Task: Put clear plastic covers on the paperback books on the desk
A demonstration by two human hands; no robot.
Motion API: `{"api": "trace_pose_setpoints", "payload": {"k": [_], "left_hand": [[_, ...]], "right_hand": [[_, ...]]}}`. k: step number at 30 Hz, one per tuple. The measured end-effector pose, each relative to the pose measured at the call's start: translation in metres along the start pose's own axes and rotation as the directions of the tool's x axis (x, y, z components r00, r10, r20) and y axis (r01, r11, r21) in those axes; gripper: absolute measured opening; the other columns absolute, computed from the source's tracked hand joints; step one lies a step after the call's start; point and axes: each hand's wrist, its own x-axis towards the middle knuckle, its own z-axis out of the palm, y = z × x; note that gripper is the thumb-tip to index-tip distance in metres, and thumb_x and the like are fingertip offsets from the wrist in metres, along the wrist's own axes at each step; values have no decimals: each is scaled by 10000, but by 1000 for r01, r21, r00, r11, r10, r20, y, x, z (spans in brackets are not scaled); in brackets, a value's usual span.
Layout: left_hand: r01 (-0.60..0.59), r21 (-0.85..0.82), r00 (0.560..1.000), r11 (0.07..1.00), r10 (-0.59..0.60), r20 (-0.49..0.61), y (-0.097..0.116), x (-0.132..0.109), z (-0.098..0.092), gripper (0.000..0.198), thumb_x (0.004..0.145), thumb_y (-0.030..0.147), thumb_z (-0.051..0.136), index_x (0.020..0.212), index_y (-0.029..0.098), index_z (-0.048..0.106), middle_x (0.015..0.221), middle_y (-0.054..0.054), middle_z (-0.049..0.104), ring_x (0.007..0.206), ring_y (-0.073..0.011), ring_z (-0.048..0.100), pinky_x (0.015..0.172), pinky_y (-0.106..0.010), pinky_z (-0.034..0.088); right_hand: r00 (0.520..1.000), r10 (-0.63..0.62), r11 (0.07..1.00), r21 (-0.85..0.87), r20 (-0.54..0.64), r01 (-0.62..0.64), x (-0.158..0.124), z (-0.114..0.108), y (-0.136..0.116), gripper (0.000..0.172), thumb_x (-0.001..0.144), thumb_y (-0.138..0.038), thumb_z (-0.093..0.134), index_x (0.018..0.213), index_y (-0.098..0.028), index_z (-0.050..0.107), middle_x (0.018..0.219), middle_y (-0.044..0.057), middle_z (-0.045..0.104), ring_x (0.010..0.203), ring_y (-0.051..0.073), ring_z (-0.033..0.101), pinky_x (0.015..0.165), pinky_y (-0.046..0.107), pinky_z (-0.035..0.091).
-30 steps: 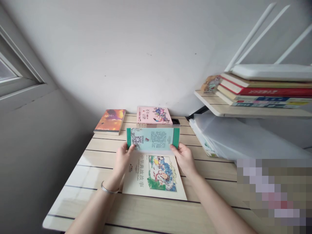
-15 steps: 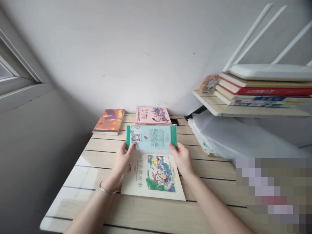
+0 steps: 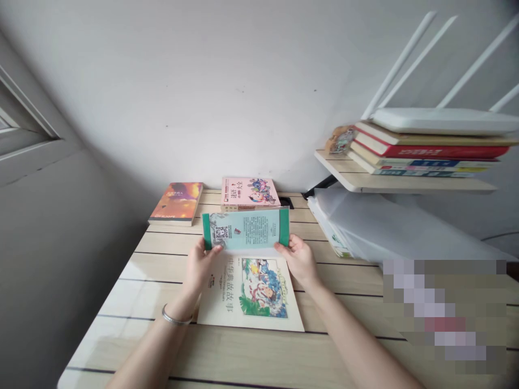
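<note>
My left hand (image 3: 199, 265) and my right hand (image 3: 299, 261) pinch the two sides of a book cover (image 3: 247, 228), thumbs on the near face. This cover is light blue with green ends, small print and a QR code, and a clear plastic film shows at its edges. It is tilted up toward me. Just below it, a white book (image 3: 265, 289) with a coloured garden picture lies on the table, turned sideways. Whether the cover is joined to that book I cannot tell. A bracelet (image 3: 176, 317) circles my left wrist.
On the slatted table (image 3: 141, 294), an orange book (image 3: 178, 202) lies at the back left and a pink book (image 3: 249, 192) at the back middle. To the right, a raised shelf (image 3: 360, 181) carries stacked books (image 3: 438, 150). Papers in plastic (image 3: 365, 221) sit beneath it.
The whole view has shifted slightly, so things appear a little further left. Both hands keep their grip on the book cover, which is slightly more tilted sideways.
</note>
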Motion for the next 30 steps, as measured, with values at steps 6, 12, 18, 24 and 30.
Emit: {"api": "trace_pose_setpoints", "payload": {"k": [6,12,18,24,30], "left_hand": [[9,5,1000,1000,-9,-20,2,0,0,321,723,313,650,1008,166,621,1021,-86,717,961,-250,651,839,-377,497],[-10,102,998,995,16,-57,2,-1,1,286,734,328,635,973,176,598,970,-82,718,927,-245,655,801,-350,486],[-19,57,1000,998,19,0,6,-2,-2,308,709,320,660,976,194,574,962,-65,701,893,-220,657,775,-319,483],[-70,146,998,987,69,14,7,2,-8,320,684,265,668,989,204,594,942,-31,701,895,-206,643,796,-301,464],[-45,166,999,985,47,-9,3,4,-6,240,709,313,644,913,191,611,839,-23,711,813,-210,646,740,-298,465]], "right_hand": [[999,25,1000,6,-38,-24,-2,5,-5,347,664,-466,738,839,-184,637,811,66,730,793,234,670,754,354,513],[996,14,999,-31,-83,-17,-6,7,0,365,693,-497,711,854,-180,630,815,70,723,794,237,659,723,338,506],[996,-2,1000,-17,-85,0,-5,5,9,363,696,-496,714,873,-194,618,830,54,719,785,218,649,726,325,494],[996,17,999,-43,-84,-21,-5,3,11,369,710,-539,688,820,-200,591,773,33,696,721,202,625,672,302,482],[996,-4,998,-58,-91,-1,-5,0,16,357,721,-531,686,809,-207,563,736,12,666,682,183,593,637,284,470]]}}
